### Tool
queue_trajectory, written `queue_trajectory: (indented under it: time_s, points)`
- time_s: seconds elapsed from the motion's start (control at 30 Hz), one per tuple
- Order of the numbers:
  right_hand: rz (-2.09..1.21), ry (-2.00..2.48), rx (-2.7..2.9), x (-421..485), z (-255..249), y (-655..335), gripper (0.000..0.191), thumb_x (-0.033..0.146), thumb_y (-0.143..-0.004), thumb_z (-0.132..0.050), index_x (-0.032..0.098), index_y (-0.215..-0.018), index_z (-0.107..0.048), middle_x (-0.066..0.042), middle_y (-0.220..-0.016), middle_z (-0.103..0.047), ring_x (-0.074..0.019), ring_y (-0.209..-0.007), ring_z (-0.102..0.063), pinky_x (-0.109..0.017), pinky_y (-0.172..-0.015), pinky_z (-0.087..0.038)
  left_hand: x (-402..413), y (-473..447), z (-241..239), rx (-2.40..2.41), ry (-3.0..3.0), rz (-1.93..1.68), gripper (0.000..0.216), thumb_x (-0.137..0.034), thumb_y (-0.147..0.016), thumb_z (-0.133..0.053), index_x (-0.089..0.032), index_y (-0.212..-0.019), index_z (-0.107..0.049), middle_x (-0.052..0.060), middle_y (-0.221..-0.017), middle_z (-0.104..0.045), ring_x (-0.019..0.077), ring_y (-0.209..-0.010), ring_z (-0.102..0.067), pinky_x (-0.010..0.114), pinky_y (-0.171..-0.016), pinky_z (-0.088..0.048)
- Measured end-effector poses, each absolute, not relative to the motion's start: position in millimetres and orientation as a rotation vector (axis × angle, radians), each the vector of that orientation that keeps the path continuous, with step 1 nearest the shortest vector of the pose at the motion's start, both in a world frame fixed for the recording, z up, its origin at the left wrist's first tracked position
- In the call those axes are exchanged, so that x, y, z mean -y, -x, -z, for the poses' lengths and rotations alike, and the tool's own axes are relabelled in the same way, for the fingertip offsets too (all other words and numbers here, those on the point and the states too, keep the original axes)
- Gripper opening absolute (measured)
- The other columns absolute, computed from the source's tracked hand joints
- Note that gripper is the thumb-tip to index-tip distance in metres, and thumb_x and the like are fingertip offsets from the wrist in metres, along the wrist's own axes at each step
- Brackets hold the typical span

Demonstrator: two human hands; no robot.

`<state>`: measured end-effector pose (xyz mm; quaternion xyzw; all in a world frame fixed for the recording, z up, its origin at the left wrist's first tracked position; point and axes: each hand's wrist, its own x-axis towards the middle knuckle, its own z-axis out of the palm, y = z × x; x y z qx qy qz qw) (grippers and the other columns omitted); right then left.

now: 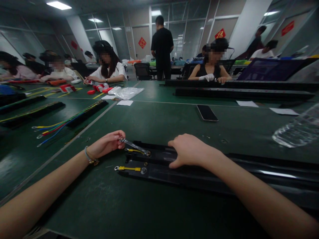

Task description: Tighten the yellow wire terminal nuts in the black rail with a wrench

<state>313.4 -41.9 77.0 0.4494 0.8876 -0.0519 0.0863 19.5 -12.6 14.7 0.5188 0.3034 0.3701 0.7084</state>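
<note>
My left hand (111,142) pinches the end of a silver wrench (134,145). The wrench's other end sits over a fastener on the far one of two long black rails (159,153). My right hand (190,150) straddles that rail a little to the right, thumb on the near side and fingers toward the far edge, gripping it. A short yellow wire (133,151) with a ring terminal lies under the wrench. On the near black rail (169,179), a second yellow wire (129,168) is attached at a round bolt (144,170), its free ring terminal sticking out past the end.
Beyond my hands lies a phone (207,113). A clear plastic bottle (296,129) is at the right. Rails with coloured wires (72,118) lie at the left. Co-workers sit across the green table (149,119), near a plastic bag (128,93) and more black rails (239,93).
</note>
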Motion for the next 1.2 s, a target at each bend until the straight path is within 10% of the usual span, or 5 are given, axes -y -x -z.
queue_trajectory:
  time_s: [0.33,0.93,1.2]
  points:
    - [0.141,-1.338,-2.652,40.8,-75.6,-313.6,0.065,0.058,-0.054,-0.056,0.014,-0.101,-0.061,-0.011,-0.086,-0.064,-0.0249,-0.077,-0.057,-0.037,-0.065,-0.046,11.1,-16.8,-12.7,-0.636,-1.094,-0.795,0.028,-0.028,-0.075,-0.057,-0.014,-0.099,-0.053,0.003,-0.07,-0.05,0.0146,-0.064,-0.047,0.026,-0.061,-0.04]
    - [0.12,-1.328,-2.652,42.3,-76.5,-313.7,0.064,0.056,-0.054,-0.057,0.014,-0.101,-0.061,-0.011,-0.084,-0.064,-0.0243,-0.076,-0.057,-0.036,-0.065,-0.046,17.3,-11.9,-12.9,-0.554,-1.324,-0.527,0.021,-0.028,-0.063,-0.067,-0.015,-0.071,-0.052,0.0,-0.056,-0.05,0.0143,-0.051,-0.046,0.028,-0.052,-0.037]
    - [0.139,-1.331,-2.634,42.1,-78.8,-312.3,0.065,0.056,-0.055,-0.057,0.014,-0.104,-0.06,-0.011,-0.086,-0.064,-0.0246,-0.077,-0.058,-0.036,-0.064,-0.047,15.2,-16.9,-14.7,-0.572,-1.231,-0.689,0.035,-0.029,-0.065,-0.062,-0.015,-0.096,-0.053,0.002,-0.065,-0.047,0.0158,-0.061,-0.046,0.027,-0.057,-0.038]
